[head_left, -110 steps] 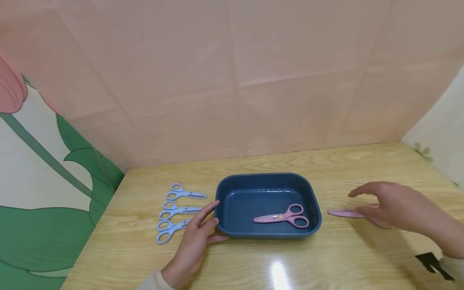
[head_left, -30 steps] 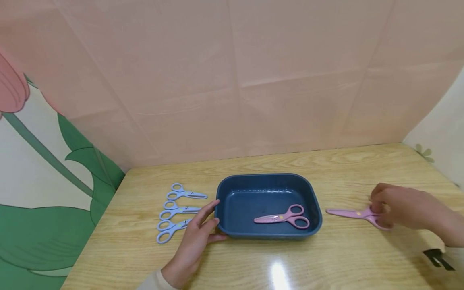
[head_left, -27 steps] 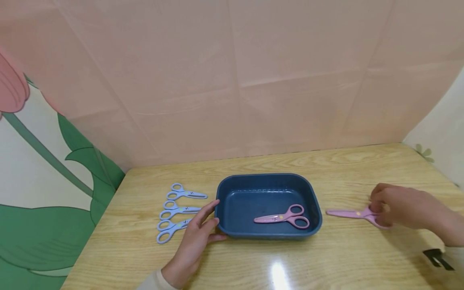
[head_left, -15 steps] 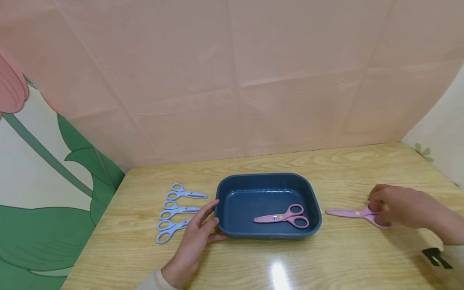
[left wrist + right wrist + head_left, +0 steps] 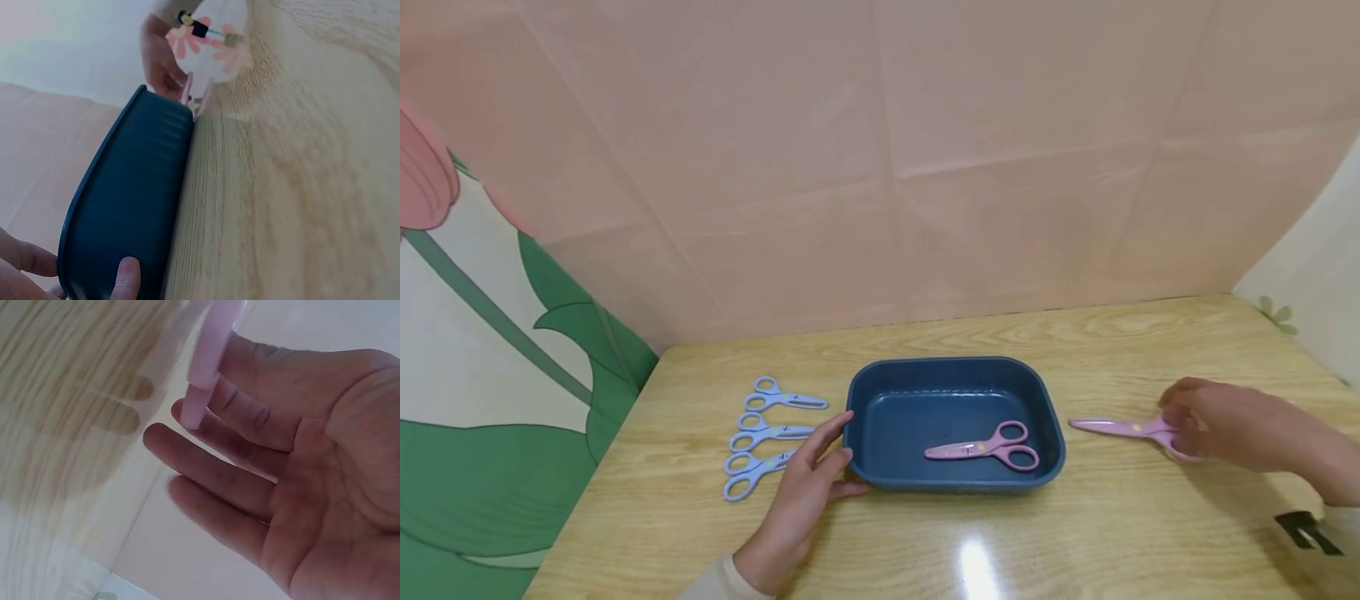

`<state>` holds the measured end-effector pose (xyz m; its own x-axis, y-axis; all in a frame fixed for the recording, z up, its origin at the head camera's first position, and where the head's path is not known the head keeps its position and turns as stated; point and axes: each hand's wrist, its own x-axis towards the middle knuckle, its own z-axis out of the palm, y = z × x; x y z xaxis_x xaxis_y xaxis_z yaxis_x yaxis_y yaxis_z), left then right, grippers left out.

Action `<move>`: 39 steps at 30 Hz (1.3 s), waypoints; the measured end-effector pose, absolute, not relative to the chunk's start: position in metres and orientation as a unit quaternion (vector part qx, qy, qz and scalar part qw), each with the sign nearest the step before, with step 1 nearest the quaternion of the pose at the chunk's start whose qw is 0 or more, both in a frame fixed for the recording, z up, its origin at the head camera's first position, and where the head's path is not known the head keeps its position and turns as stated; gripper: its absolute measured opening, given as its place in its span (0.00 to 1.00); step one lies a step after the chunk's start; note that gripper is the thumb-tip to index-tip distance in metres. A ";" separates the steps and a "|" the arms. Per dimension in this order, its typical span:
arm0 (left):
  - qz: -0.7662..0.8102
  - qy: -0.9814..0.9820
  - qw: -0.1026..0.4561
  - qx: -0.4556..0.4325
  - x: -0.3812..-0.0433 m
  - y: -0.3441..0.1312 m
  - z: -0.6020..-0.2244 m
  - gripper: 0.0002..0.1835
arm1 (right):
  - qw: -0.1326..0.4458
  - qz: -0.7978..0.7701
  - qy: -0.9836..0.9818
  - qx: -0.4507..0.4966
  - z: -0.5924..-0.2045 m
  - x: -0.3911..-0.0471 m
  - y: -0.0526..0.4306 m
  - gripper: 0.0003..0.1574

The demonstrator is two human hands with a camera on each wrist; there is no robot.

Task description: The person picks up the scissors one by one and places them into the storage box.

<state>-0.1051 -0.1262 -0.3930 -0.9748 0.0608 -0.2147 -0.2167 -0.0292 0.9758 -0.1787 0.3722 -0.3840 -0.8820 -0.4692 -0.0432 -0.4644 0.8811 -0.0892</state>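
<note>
Hold the pink scissors [image 5: 1126,427] level and the bin [image 5: 955,484] still

The right hand [image 5: 1240,425] pinches the pink scissors at the handle end between thumb and forefinger, its other fingers spread loosely. The pair appears just clear of the counter [image 5: 1045,550], near the bin's right end, blades closed and pointing at it.

A pinch this far back probably leaves the blades free to swing or droop, so firm pressure on the handle and a slow, level wrist would serve well. Slack spare fingers are best tucked away from the handle loops, where they could snag.

The left hand [image 5: 797,504] rests spread fingers against the bin's left end, touching rim and outer wall. Light, even pressure should steady it; a hard push could slide it into the blade tip. Three blue pairs [image 5: 769,433] lie beside that hand, so its wrist should stay put.
</note>
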 end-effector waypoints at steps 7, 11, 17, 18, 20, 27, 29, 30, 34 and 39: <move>0.715 0.690 0.096 -0.056 -0.105 -0.126 -0.394 0.27 | 0.011 -0.064 0.968 -0.242 -0.383 -0.179 0.373 0.12; 0.714 0.692 0.094 -0.053 -0.106 -0.126 -0.393 0.27 | 0.028 -0.085 0.966 -0.241 -0.381 -0.181 0.370 0.11; 0.711 0.694 0.094 -0.052 -0.107 -0.125 -0.392 0.27 | 0.051 -0.142 0.968 -0.199 -0.375 -0.181 0.367 0.15; 0.712 0.694 0.094 -0.052 -0.107 -0.125 -0.392 0.27 | 0.047 -0.150 0.968 -0.195 -0.374 -0.180 0.367 0.16; 0.713 0.693 0.094 -0.051 -0.107 -0.125 -0.392 0.27 | 0.044 -0.164 0.966 -0.193 -0.372 -0.180 0.366 0.16; 0.714 0.692 0.092 -0.050 -0.106 -0.125 -0.394 0.27 | 0.045 -0.183 0.965 -0.180 -0.367 -0.178 0.362 0.14; 0.713 0.693 0.092 -0.050 -0.106 -0.126 -0.394 0.27 | 0.040 -0.179 0.967 -0.179 -0.366 -0.177 0.361 0.14; 0.713 0.694 0.092 -0.050 -0.106 -0.126 -0.394 0.27 | 0.036 -0.176 0.967 -0.181 -0.366 -0.177 0.361 0.14; 0.714 0.693 0.091 -0.048 -0.106 -0.126 -0.394 0.27 | 0.027 -0.169 0.968 -0.183 -0.366 -0.178 0.360 0.13; 0.714 0.692 0.091 -0.047 -0.106 -0.126 -0.394 0.27 | 0.018 -0.170 0.969 -0.176 -0.367 -0.178 0.362 0.13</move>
